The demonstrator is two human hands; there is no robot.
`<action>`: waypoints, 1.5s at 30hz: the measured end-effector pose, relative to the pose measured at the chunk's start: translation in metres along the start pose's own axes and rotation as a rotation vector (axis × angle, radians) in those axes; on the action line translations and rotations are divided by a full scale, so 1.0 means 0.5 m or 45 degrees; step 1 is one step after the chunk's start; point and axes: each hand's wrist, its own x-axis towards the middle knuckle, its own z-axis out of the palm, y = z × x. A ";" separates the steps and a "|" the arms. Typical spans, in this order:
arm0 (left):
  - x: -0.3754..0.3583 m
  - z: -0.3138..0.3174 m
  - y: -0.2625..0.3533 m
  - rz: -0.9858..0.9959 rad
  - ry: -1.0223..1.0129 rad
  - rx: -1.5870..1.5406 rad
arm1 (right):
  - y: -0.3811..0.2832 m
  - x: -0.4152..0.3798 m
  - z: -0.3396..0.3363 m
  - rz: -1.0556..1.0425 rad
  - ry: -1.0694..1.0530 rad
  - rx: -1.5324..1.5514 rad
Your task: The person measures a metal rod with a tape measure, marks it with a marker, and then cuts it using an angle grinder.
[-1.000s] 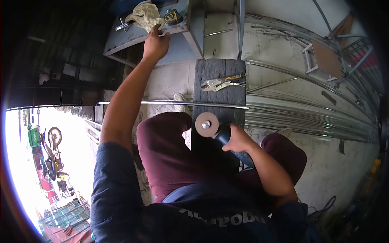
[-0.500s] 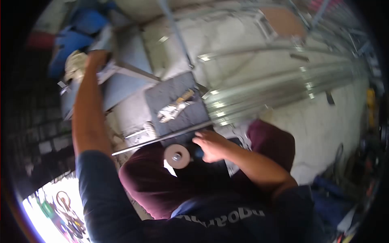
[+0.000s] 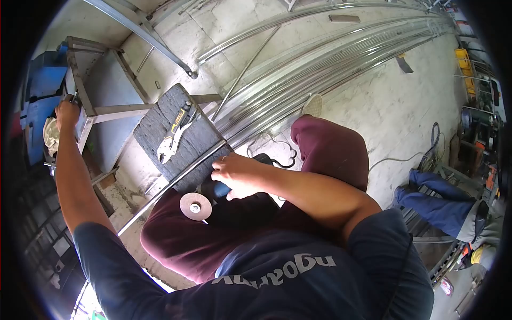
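My right hand (image 3: 242, 175) is wrapped around the blue body of an angle grinder (image 3: 220, 189) above my lap. Its round pinkish-brown disc (image 3: 196, 207) faces up. Just beyond, a thin metal tube (image 3: 181, 175) lies slantwise across a dark, worn block (image 3: 170, 122). On that block rest locking pliers (image 3: 176, 133) with a yellow-and-black grip. My left hand (image 3: 66, 113) is stretched far to the left, beside a metal frame (image 3: 88, 112). Its fingers are curled round a small thing too little to name. A crumpled beige cloth (image 3: 51, 136) hangs just below it.
Long shiny metal tubes (image 3: 330, 69) lie bundled on the floor ahead. Blue containers (image 3: 45, 80) stand at far left. A grey post (image 3: 144, 37) slants down near the frame. At right are a cable (image 3: 434, 138), blue fabric (image 3: 432, 202) and cluttered racks.
The view has turned and sharpened. My left hand is still out at the frame, its fingers now curled at a small thing. The grinder stays in my right hand, near the block.
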 end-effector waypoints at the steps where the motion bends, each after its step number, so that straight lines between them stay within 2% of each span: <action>1: 0.003 0.001 0.001 0.061 0.037 0.086 | 0.000 -0.004 -0.009 0.024 0.009 0.035; 4: -0.017 0.012 -0.008 0.133 0.208 0.032 | 0.005 -0.019 -0.046 0.106 0.055 0.101; 7: -0.117 -0.078 0.061 -0.213 0.160 0.019 | 0.039 -0.040 -0.083 0.313 0.233 0.308; 8: -0.056 -0.002 0.032 -0.291 0.266 0.096 | 0.069 -0.050 -0.083 0.497 0.368 0.340; 10: -0.007 0.069 0.030 0.363 1.118 -0.332 | 0.159 -0.068 -0.090 0.928 0.542 0.549; 11: -0.111 -0.008 0.137 0.241 0.860 0.132 | 0.220 -0.074 -0.101 1.186 0.592 0.723; 12: -0.161 0.001 0.225 0.505 0.999 -0.199 | 0.280 -0.080 -0.101 1.366 0.651 0.635; 13: -0.252 -0.035 0.313 0.808 0.933 -0.343 | 0.361 -0.083 -0.081 1.559 0.641 0.373; 14: -0.344 -0.073 0.403 1.106 0.809 -0.485 | 0.442 -0.090 -0.056 1.534 0.575 0.300; 15: -0.409 -0.097 0.479 1.073 0.554 -0.513 | 0.484 -0.088 -0.049 1.532 0.510 0.184; 16: -0.409 -0.059 0.529 0.977 0.333 -0.842 | 0.559 -0.084 -0.033 1.418 0.282 0.019; 17: -0.411 -0.019 0.565 0.866 0.082 -1.154 | 0.593 -0.065 -0.033 1.449 0.226 0.042; 19: -0.451 -0.037 0.603 0.715 -0.166 -1.065 | 0.652 -0.026 -0.045 1.512 0.123 0.081; 20: -0.458 -0.047 0.618 0.636 -0.274 -1.019 | 0.685 -0.008 -0.038 1.467 0.253 0.067; 22: -0.457 -0.040 0.623 0.658 -0.209 -1.039 | 0.733 0.033 -0.006 1.379 0.508 0.062; 26: -0.449 -0.021 0.626 0.681 -0.096 -1.054 | 0.775 0.123 0.035 1.325 0.291 0.079; 29: -0.446 -0.027 0.625 0.702 -0.086 -1.052 | 0.754 0.150 0.106 0.972 -0.058 -0.263; 33: -0.453 -0.035 0.631 0.666 -0.110 -1.094 | 0.751 0.116 0.245 0.713 -0.026 -0.746; 36: -0.452 -0.035 0.630 0.645 -0.102 -1.102 | 0.770 0.087 0.267 0.635 -0.189 -0.963; 41: -0.450 -0.038 0.630 0.631 -0.162 -1.048 | 0.739 0.064 0.204 0.513 -0.143 -0.995; 44: -0.451 -0.051 0.629 0.570 -0.243 -0.971 | 0.648 0.030 0.079 0.399 -0.162 -1.099; 45: -0.454 -0.056 0.629 0.567 -0.263 -0.939 | 0.615 0.020 0.034 0.439 -0.189 -1.009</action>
